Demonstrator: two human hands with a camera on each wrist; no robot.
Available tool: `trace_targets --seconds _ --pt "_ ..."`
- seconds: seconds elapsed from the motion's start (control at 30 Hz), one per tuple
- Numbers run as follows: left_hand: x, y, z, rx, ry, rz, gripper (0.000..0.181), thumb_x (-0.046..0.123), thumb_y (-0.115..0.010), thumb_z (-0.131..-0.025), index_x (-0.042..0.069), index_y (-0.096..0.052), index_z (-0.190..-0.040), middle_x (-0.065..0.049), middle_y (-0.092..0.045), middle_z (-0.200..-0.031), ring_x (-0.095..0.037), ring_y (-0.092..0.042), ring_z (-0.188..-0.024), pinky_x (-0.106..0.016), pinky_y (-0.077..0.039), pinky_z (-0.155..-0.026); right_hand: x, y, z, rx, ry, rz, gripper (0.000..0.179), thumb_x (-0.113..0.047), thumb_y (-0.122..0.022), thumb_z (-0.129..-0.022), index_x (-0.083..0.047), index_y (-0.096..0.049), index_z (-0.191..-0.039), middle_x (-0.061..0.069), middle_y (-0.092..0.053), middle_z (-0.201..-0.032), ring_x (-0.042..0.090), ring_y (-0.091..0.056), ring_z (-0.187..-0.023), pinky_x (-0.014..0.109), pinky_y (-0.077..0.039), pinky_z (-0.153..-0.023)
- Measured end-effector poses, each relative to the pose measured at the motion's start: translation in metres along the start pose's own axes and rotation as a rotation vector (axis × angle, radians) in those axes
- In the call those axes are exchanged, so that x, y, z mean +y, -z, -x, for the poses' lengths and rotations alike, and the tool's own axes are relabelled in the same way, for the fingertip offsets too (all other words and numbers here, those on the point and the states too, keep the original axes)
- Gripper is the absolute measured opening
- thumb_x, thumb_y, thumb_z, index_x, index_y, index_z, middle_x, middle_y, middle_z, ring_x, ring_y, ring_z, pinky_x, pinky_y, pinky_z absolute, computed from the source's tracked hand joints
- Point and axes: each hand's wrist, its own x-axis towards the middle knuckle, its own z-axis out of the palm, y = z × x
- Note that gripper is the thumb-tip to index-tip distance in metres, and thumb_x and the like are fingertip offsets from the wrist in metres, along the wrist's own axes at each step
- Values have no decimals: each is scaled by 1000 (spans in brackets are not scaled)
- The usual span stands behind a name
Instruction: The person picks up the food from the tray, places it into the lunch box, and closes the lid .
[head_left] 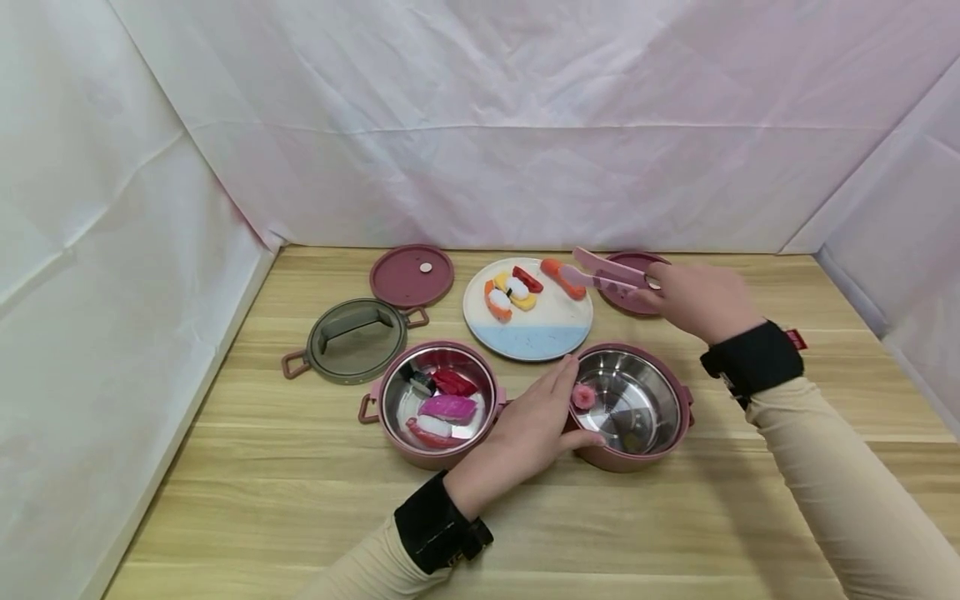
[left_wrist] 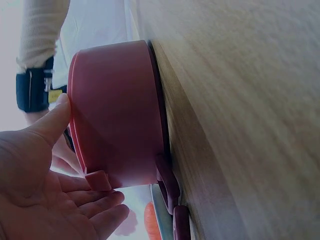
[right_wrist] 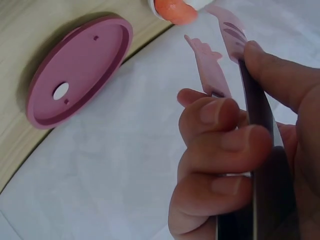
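My left hand (head_left: 528,423) rests along the left side of the right-hand dark red pot (head_left: 622,460), its thumb touching the rim and its fingers fairly straight by a handle. Inside that pot lies a small pink piece (head_left: 584,396). In my right hand (head_left: 701,302) I hold pink tongs (head_left: 611,268), their two tips apart. The tongs' tips overlap an orange carrot-like piece (head_left: 553,268) on the plate (head_left: 528,343) in the head view. Beside it on the plate are several toy sushi pieces (head_left: 517,287) in orange, yellow, white and red.
A second dark red pot (head_left: 420,454) on the left contains purple, red and dark toy sushi. Behind it lie a glass lid (head_left: 356,343) with a handle and a dark red round lid (head_left: 397,282). Another red lid (right_wrist: 80,70) lies below my right hand. White cloth (head_left: 480,183) surrounds the table.
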Motion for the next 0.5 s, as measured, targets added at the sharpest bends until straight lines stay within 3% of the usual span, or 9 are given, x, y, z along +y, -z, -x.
trace_targets --seconds 0.17,0.5 --pt "0 0 0 2 -4 -3 99 54 -69 -87 10 -19 -160 -6 -22 -167 -18 -28 -152 -35 -36 -120 -6 -8 -16 29 4 39 33 -34 -62 -97 -7 -61 -80 8 -57 -65 26 -55 -59 41 -44 -51" --pt "1 1 1 -1 0 -11 98 53 -69 -87 10 -18 -160 -6 -22 -167 -18 -28 -152 -35 -35 -121 -12 -15 -30 -50 -9 48 33 -40 -59 -98 -8 -62 -90 7 -55 -68 25 -52 -61 37 -41 -52"
